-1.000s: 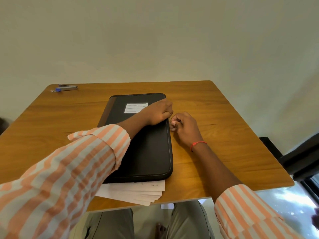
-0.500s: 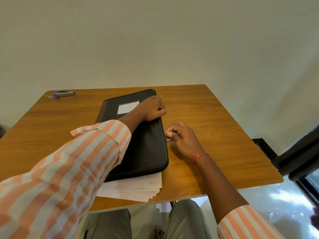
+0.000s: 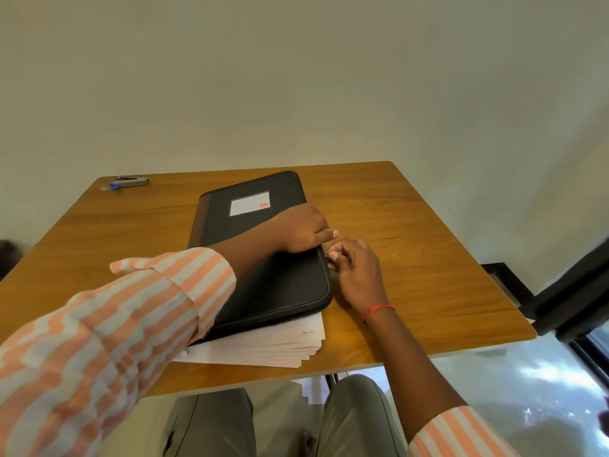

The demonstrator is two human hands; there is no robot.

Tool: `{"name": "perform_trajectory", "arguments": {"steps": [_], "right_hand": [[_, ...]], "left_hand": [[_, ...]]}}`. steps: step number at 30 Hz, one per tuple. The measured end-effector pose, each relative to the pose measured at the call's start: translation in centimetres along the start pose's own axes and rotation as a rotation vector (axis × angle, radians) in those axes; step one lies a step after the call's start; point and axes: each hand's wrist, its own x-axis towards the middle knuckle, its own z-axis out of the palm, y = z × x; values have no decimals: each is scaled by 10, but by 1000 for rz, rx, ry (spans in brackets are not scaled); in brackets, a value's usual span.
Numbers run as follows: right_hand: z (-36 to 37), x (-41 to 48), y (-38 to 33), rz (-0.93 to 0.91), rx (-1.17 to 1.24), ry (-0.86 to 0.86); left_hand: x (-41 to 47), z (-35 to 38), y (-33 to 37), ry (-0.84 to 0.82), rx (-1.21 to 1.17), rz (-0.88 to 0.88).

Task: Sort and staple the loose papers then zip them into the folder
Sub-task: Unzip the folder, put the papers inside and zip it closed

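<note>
We're on the zip: left hand [image 3: 303,229] grips the folder [image 3: 263,285] at its right edge, and right hand [image 3: 356,268] pinches the pull [image 3: 326,255] there. Papers [image 3: 263,347] lie under its near edge, so we'd guess unzipping comes next.

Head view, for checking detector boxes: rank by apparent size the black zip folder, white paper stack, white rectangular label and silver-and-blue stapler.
1. black zip folder
2. white paper stack, partly hidden
3. white rectangular label and silver-and-blue stapler: too alike to rank
</note>
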Motion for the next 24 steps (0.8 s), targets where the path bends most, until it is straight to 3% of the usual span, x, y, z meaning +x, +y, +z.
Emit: {"name": "perform_trajectory", "arguments": {"steps": [14,24], "right_hand": [[-10,-40,6,66,-32,61],[-14,-70,-6,87,-138,115]], "left_hand": [[5,-8,30,-147,194,24],[-3,7,53,26,83,-47]]}}
